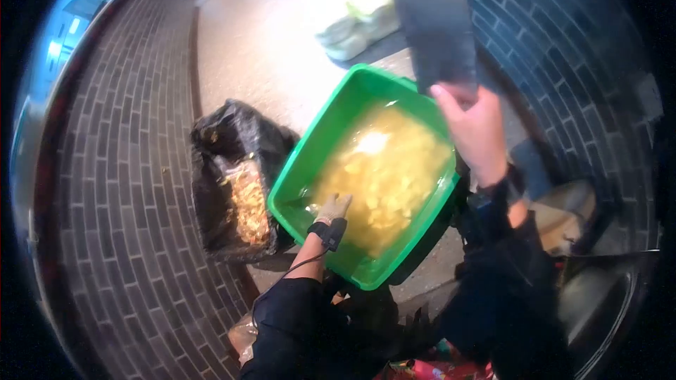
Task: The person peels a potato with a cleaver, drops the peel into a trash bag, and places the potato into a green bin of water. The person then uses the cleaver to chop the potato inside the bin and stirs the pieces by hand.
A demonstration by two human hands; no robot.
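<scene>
A green plastic tub (292,169) holds many pale yellow pieces (384,183) under cloudy water. My left hand (333,207), in a light glove with a dark strap at the wrist, is inside the tub near its left wall. Its fingers are spread at the water and hold nothing that I can see. Above the tub's right rim, my right hand (480,130) grips the lower edge of a long, flat dark panel (436,24). The thumb lies on the panel's near face; the other fingers are partly hidden. Blur hides what kind of panel it is.
Left of the tub stands a container lined with a black bag (215,190), with yellow-brown scraps (250,204) inside. A translucent bag of pale green contents (352,17) lies beyond. Brick-patterned surfaces flank both sides. A round wooden-looking piece (563,214) sits at right.
</scene>
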